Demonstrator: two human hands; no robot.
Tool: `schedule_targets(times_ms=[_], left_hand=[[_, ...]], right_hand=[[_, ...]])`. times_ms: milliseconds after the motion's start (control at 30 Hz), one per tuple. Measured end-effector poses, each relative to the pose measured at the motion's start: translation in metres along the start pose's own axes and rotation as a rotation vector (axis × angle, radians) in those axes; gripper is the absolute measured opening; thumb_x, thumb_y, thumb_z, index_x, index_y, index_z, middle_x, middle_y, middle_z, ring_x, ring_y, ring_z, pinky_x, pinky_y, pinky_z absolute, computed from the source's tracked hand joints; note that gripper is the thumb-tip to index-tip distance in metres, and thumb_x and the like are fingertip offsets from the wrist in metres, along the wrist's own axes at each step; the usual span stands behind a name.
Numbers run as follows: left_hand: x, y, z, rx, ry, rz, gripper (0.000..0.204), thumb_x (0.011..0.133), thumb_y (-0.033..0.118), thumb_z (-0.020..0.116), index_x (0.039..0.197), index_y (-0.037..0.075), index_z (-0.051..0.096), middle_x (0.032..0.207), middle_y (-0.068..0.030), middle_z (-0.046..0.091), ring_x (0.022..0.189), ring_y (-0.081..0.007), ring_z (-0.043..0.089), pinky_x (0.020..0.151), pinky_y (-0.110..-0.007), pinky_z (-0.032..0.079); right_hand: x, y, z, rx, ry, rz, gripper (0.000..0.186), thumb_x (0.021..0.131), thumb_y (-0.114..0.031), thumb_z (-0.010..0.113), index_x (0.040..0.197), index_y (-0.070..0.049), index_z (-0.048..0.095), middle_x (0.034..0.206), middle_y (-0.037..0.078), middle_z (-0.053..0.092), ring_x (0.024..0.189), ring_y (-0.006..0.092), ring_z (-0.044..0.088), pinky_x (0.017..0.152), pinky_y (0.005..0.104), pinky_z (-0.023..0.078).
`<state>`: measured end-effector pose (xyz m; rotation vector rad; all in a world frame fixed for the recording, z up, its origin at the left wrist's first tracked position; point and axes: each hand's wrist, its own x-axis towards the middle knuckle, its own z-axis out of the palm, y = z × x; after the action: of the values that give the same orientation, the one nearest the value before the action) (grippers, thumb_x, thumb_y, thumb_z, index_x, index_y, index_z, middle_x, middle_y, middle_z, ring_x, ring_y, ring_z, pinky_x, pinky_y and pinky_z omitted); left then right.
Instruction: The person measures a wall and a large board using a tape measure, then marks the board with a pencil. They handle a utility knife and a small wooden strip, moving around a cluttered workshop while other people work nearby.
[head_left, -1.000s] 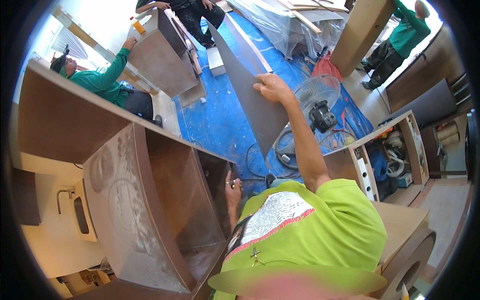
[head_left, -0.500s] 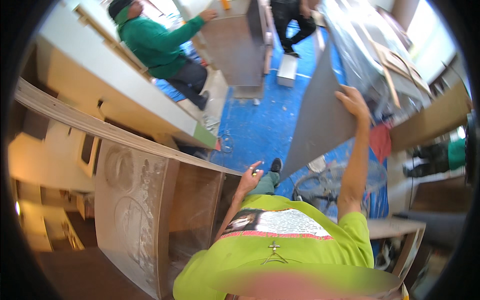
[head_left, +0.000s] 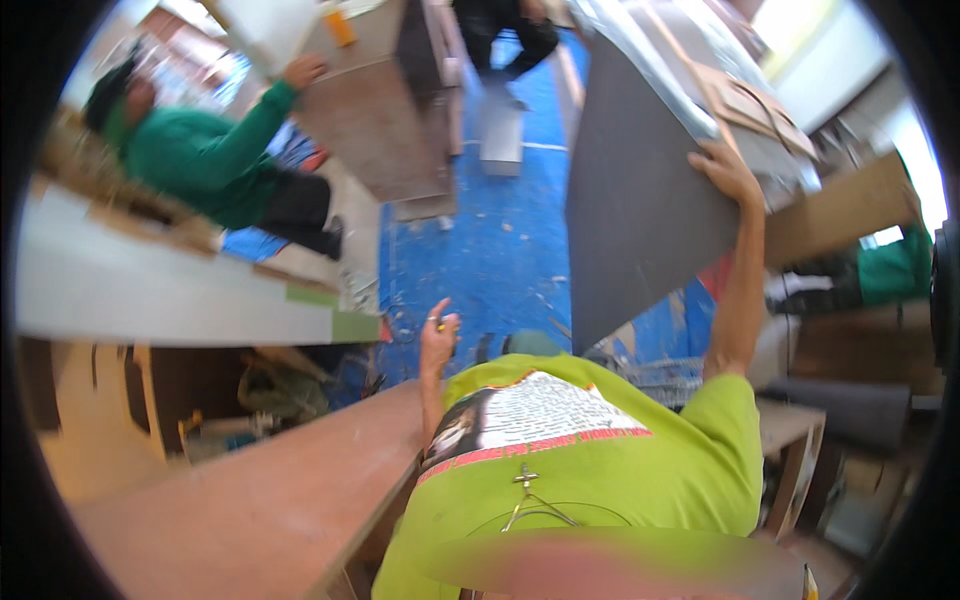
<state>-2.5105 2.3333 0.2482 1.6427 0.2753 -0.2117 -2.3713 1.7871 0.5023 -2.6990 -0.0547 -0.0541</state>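
My right hand (head_left: 730,172) is closed on the upper right edge of a large, thin dark-grey sheet (head_left: 640,215), which hangs upright at my right, over the blue floor covering (head_left: 470,240). My left hand (head_left: 436,340) is low at the centre left, its fingers curled around a small yellow-and-dark object (head_left: 441,325), too small to name. Below that hand a brown wooden panel top (head_left: 230,500) runs along my left side.
A co-worker in green (head_left: 205,160) is by a brown cabinet (head_left: 370,125); another in dark trousers (head_left: 505,35) stands near a white box (head_left: 501,140); a third (head_left: 890,270) is behind a cardboard piece (head_left: 830,210). A white-edged counter (head_left: 170,280) and low shelf (head_left: 800,430) flank me.
I have moved forward along the brown furniture at my left and turned. The grey sheet has swung rightward in my right hand. My left hand has come away from the cabinet's open compartment.
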Motion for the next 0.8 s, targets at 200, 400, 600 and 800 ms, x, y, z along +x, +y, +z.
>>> schedule_targets(times_ms=[200, 400, 600, 800], left_hand=[[0.055, 0.002, 0.000, 0.018, -0.018, -0.105, 0.045, 0.092, 0.027, 0.059, 0.131, 0.007, 0.052, 0.082, -0.0035, 0.059, 0.070, -0.0087, 0.056, 0.058, -0.025, 0.050], [0.154, 0.011, 0.053, 0.101, -0.158, -0.123, 0.044, 0.092, 0.028, 0.058, 0.130, 0.006, 0.054, 0.079, -0.0019, 0.058, 0.068, -0.0083, 0.055, 0.057, -0.025, 0.048], [0.300, 0.039, 0.167, 0.263, -0.377, 0.041, 0.041, 0.092, 0.026, 0.057, 0.128, 0.006, 0.055, 0.078, -0.0031, 0.059, 0.068, -0.0107, 0.055, 0.059, -0.027, 0.048], [0.441, 0.127, 0.313, 0.332, -0.581, 0.186, 0.043, 0.090, 0.027, 0.058, 0.125, 0.003, 0.057, 0.075, -0.0074, 0.061, 0.068, -0.0144, 0.056, 0.064, -0.031, 0.046]], right_hand=[[0.021, 0.019, -0.077, 0.026, 0.015, 0.269, 0.049, 0.087, -0.026, 0.061, 0.122, 0.008, 0.056, 0.113, 0.023, 0.063, 0.102, 0.0241, 0.061, 0.090, 0.0329, 0.046], [0.068, 0.052, -0.129, -0.250, 0.047, 0.235, 0.049, 0.088, -0.026, 0.061, 0.121, 0.009, 0.056, 0.119, 0.024, 0.061, 0.108, 0.0296, 0.060, 0.093, 0.0361, 0.045], [0.129, 0.125, -0.188, -0.559, 0.192, 0.218, 0.048, 0.088, -0.029, 0.061, 0.122, 0.005, 0.057, 0.118, 0.025, 0.061, 0.113, 0.0340, 0.057, 0.098, 0.0371, 0.043], [0.205, 0.157, -0.264, -0.552, 0.299, 0.239, 0.038, 0.089, -0.027, 0.059, 0.117, -0.002, 0.062, 0.111, 0.019, 0.065, 0.103, 0.0318, 0.062, 0.089, 0.0387, 0.047]])
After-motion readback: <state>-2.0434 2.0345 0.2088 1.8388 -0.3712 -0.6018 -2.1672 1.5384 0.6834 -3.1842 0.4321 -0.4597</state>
